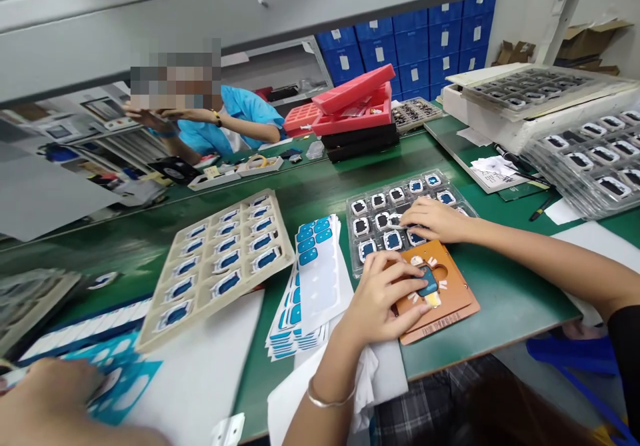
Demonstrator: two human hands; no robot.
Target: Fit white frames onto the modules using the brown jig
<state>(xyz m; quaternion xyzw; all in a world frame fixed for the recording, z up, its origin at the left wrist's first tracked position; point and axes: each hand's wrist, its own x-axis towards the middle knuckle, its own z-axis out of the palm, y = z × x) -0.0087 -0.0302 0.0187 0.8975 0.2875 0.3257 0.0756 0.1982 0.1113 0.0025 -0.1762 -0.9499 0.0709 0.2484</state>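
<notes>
My left hand [387, 293] rests with spread fingers on an orange fixture plate [457, 293], its fingertips beside a dark blue rounded square piece [429, 281]. Small white tabs surround that piece. Beyond it, my right hand [435, 219] reaches over a clear plastic tray [354, 263] of white-framed parts with dark or blue centres. Its thumb and fingers are pinched at a small white-framed part [395, 221], mostly hidden under the fingertips. Left of my left hand lies a fanned stack of white sheets with blue stickers [323, 286].
A cream tray [204, 286] of similar parts tilts at left. Another person's blurred hand [55, 393] is over a blue sheet [135, 393]. Across the bench, a person in blue [250, 113] sits near red boxes [353, 103]. Stacked clear trays [590, 159] stand at right.
</notes>
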